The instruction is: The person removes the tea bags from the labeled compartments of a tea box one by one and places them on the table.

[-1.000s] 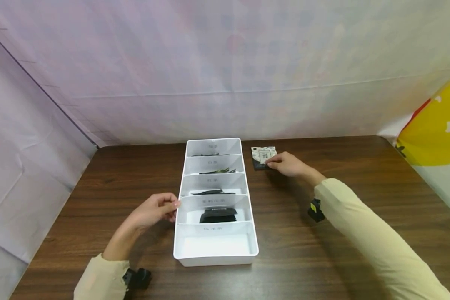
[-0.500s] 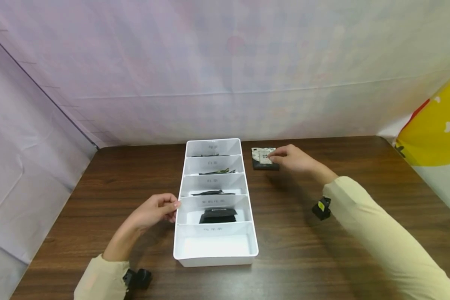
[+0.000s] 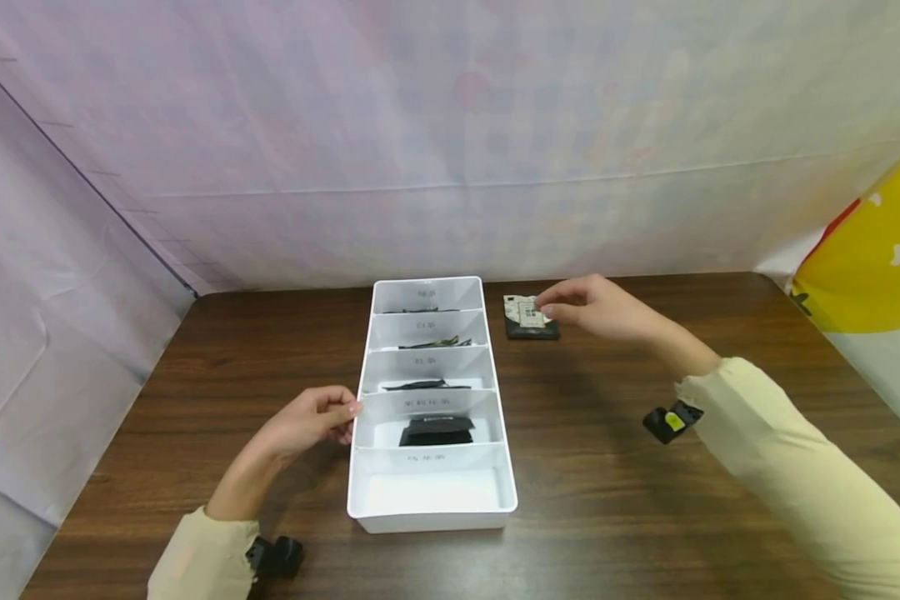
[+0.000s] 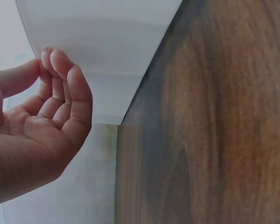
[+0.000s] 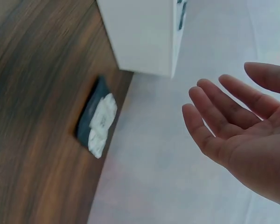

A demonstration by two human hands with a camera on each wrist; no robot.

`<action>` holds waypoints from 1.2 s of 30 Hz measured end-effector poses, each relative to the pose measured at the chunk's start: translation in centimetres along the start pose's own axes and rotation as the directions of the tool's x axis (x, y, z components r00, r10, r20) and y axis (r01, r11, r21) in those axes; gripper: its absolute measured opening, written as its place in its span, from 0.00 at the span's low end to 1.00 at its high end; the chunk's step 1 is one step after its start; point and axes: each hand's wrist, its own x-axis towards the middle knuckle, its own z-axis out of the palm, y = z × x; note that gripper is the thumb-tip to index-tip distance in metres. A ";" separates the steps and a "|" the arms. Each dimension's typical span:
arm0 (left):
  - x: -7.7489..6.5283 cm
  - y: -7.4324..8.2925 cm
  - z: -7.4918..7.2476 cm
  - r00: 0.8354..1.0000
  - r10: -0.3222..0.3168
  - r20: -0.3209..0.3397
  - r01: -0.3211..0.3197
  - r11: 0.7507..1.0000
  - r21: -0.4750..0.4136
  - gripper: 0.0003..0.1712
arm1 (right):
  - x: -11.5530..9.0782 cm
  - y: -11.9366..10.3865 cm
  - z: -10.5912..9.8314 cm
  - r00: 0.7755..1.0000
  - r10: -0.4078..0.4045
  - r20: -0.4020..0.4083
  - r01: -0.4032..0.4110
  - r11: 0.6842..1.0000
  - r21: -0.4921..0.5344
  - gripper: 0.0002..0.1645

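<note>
A white divided storage box with labelled compartments stands on the table. My left hand pinches its left wall between thumb and fingers; the left wrist view shows the curled fingers against that wall. To the right of the box's far end lies a flat sachet, black below with a white patterned part on top. Over its right side hovers my right hand. In the right wrist view that hand is apart from the sachet, its fingers relaxed and holding nothing.
Dark sachets lie in one box compartment, and thin packets show in several others. The nearest compartment shows its bare white floor. A pale cloth hangs behind the dark wooden table.
My right hand has lifted off the sachet and drawn back up and to the right. The sachet lies almost where it was. My left hand and the box have kept still.
</note>
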 end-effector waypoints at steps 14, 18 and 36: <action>0.1 0.0 0.1 1.000 -0.004 -0.010 0.005 1.000 0.016 0.10 | -1.3 -3.7 2.4 0.970 -0.228 0.078 0.228 0.974 0.012 0.11; 0.0 0.0 0.1 1.000 -0.005 -0.010 0.005 1.000 0.010 0.09 | -1.5 -4.3 3.3 0.959 -0.254 0.124 0.250 0.967 0.050 0.11; 0.0 0.0 0.0 1.000 -0.008 -0.011 0.008 1.000 -0.008 0.10 | -2.3 -5.1 7.7 0.856 -0.459 0.236 0.440 0.888 0.132 0.11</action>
